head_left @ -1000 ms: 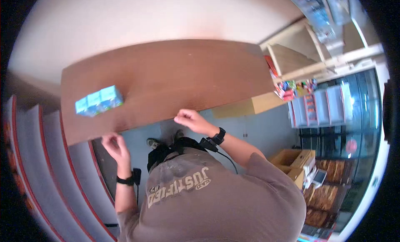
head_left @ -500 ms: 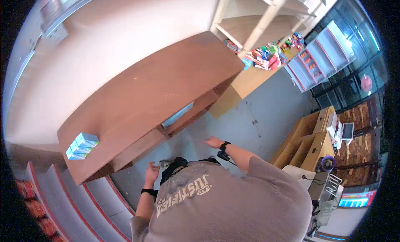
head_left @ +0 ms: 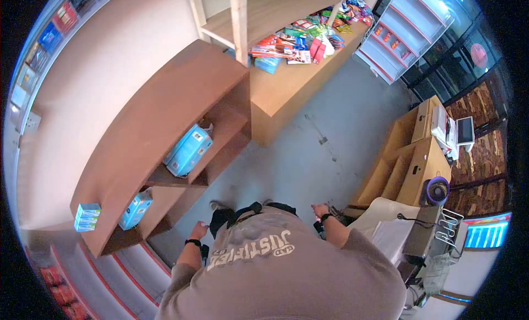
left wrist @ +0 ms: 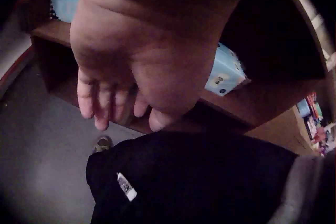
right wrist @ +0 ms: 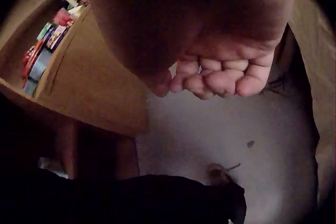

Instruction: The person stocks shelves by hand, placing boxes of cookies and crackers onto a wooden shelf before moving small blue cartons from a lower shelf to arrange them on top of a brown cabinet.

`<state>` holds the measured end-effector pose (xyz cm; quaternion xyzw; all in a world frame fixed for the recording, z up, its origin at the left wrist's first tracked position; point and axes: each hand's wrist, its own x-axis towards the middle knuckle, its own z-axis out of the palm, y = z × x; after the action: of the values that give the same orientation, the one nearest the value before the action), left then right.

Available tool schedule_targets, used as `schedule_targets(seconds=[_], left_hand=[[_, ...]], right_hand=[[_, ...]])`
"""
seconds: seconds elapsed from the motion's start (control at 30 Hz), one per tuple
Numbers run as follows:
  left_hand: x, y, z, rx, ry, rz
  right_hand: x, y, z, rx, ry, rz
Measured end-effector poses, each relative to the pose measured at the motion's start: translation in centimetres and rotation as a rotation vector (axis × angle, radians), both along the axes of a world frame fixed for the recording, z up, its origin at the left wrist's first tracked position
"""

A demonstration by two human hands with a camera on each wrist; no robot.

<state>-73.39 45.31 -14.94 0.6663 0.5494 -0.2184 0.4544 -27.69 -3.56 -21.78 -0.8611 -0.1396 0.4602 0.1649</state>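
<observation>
My left hand (head_left: 199, 230) hangs beside the body with nothing in it; in the left wrist view its fingers (left wrist: 103, 106) point down, relaxed. On the other side hangs my right hand (head_left: 319, 211), also holding nothing. Its fingers (right wrist: 218, 79) are loosely curled in the right wrist view. The brown counter (head_left: 160, 94) stands in front, with a small group of light blue boxes (head_left: 87, 217) on its left end. Inside its open compartments sit a large blue pack (head_left: 189, 150) and another blue pack (head_left: 135, 209). Both hands are apart from these things.
A light wooden counter (head_left: 297, 91) heaped with colourful packets (head_left: 297, 42) adjoins the brown one. Grey shelves with red edges (head_left: 118, 278) stand at the left. To the right are a wooden cabinet (head_left: 408, 166) and a purple-rimmed bin (head_left: 438, 190). Grey floor (head_left: 281, 166) lies between.
The view has turned right and the body has stepped back from the counter. Both hands have dropped from near its edge to the sides. The blue packs inside the counter have come into view.
</observation>
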Motion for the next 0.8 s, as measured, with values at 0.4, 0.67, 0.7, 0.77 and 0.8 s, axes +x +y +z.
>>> schedule_targets(seconds=[0.4,0.67,0.7,0.77,0.8], left_hand=[[17.6,3.0,3.0,0.117,-0.173,-0.313],[23.1,5.6,-0.5,0.029,-0.09,-0.306],[24.0,6.0,0.1,0.023,-0.065,-0.285],[26.2,6.8,1.5,0.012,-0.086,-0.218],[26.9,7.2,2.2,0.007,-0.102,-0.165]], right_hand=[[-1.7,4.1,7.4,0.005,0.45,-0.669],[7.1,7.8,9.5,0.05,0.424,-0.798],[8.6,9.2,10.5,0.008,0.357,-0.789],[12.9,10.6,9.4,-0.013,0.371,-0.743],[14.5,11.4,8.7,-0.027,0.392,-0.709]])
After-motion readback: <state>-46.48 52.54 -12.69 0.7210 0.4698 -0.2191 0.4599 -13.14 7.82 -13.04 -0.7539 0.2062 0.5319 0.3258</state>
